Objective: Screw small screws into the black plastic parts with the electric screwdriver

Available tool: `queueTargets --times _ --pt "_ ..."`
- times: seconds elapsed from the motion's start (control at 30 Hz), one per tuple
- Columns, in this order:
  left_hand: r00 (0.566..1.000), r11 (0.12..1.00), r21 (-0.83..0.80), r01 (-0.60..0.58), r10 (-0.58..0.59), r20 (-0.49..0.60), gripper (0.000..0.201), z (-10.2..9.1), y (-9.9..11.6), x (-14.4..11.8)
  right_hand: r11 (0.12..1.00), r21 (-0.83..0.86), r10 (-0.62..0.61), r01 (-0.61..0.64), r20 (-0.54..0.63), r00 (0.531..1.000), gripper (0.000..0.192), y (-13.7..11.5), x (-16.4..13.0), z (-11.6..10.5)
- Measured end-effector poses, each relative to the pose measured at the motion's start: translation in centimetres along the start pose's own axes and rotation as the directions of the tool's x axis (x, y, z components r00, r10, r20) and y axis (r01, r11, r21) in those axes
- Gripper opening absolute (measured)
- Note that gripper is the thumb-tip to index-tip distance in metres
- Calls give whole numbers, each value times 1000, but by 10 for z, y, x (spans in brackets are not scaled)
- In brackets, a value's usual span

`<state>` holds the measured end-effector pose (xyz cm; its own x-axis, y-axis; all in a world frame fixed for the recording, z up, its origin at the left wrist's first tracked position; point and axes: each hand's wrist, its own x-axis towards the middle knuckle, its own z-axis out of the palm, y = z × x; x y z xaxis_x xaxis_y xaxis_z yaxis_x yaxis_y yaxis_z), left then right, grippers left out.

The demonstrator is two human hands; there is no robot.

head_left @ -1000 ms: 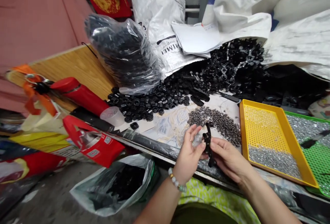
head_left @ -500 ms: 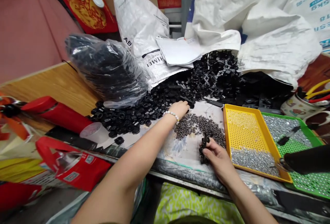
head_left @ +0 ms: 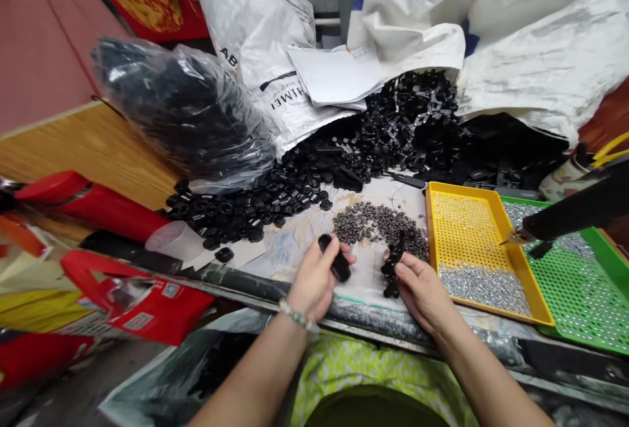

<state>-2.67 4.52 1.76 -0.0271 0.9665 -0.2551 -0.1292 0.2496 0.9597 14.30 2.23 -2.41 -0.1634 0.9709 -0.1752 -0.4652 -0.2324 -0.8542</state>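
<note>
— Black plastic on both sides: our left hand point(head_left: 314, 279) pinches a short black piece point(head_left: 334, 258), and our right hand point(head_left: 420, 286) is wrapped round a longer black bracket point(head_left: 394, 263), both just left of the yellow tray point(head_left: 491, 309).

— So we're at the joining step, we'd judge: two parts up and facing each other over the patterned cloth point(head_left: 299, 243).

— Agreed. The next move looks like lining the short piece up with the bracket's end and pressing it home, square on.

— Half a second ago our left hand was out at the heap of black rings point(head_left: 240, 207), far left of the tray. Now it's back with a part in its grip.

— And the right hasn't let go; the bracket sits by the dark screw pile point(head_left: 378, 222), touching the tray's left side.

— Silver screws point(head_left: 479, 286) lie inside the tray; the green tray point(head_left: 580, 296) sits beyond it.
</note>
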Motion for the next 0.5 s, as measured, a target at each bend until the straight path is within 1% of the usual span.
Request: queueTargets --times 0.03,0.07,0.13,0.17,0.2,0.23,0.3,0.4,0.5 --pt "997 989 -127 80 -78 16 22 3 -7 -12 1000 15 2 -2 3 1000 24 -1 -1 0" --pt "986 947 -273 169 -162 46 23 6 -13 -23 1000 20 1 -1 4 1000 25 -1 -1 1" --pt "950 804 -507 310 -278 140 26 10 -19 -37 1000 1 -5 5 3 1000 25 -1 -3 1" --pt "937 745 -569 349 -300 181 28 11 -19 -42 1000 -20 -13 13 2 1000 24 -1 -5 1" --pt "932 722 -589 362 -298 206 30 11 -19 -45 999 -47 -24 24 2 1000 23 -1 -7 0" --pt "933 724 -589 359 -286 218 33 11 -18 -48 996 -81 -36 37 7 999 22 -1 -9 0" --pt "945 761 -561 327 -254 208 39 10 -17 -51 985 -160 -62 65 23 998 20 -1 -14 0" --pt "973 841 -489 230 -183 143 43 11 -14 -55 954 -276 -102 114 56 993 15 -2 -19 2" --pt "988 892 -427 151 -119 101 43 14 -13 -58 927 -337 -148 166 79 986 13 -5 -21 7"
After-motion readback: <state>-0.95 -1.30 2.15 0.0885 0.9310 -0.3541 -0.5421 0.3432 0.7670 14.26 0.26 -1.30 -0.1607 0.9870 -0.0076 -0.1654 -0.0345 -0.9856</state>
